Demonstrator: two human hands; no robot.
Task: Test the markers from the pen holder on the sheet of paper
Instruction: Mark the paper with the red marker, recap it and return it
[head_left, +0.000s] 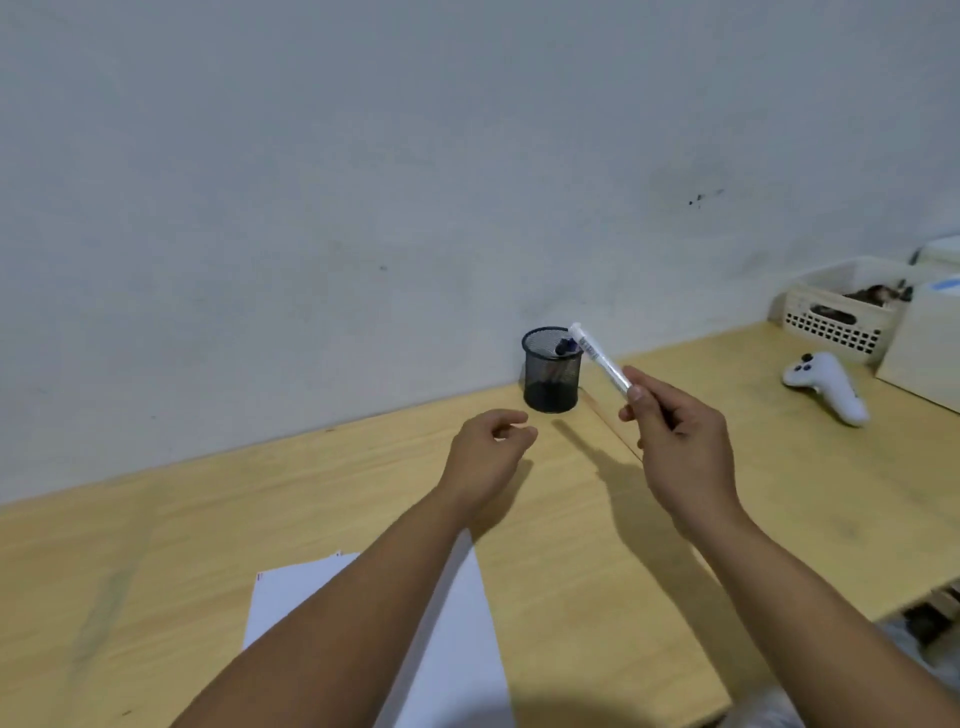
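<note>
A black mesh pen holder (551, 376) stands on the wooden desk against the wall, with a dark marker (564, 345) lying inside at its rim. My right hand (680, 441) holds a white marker (600, 361) by its lower end, the free end pointing up and left beside the holder. Left of it, my left hand (488, 457) hovers above the desk with fingers loosely curled and nothing in them. A white sheet of paper (457, 639) lies near the desk's front edge, partly hidden under my left forearm.
A white game controller (826, 387) lies on the desk at the right. Behind it stand a white perforated basket (836, 317) and a pale box (924, 348). The desk's right edge (779, 618) drops off near my right forearm.
</note>
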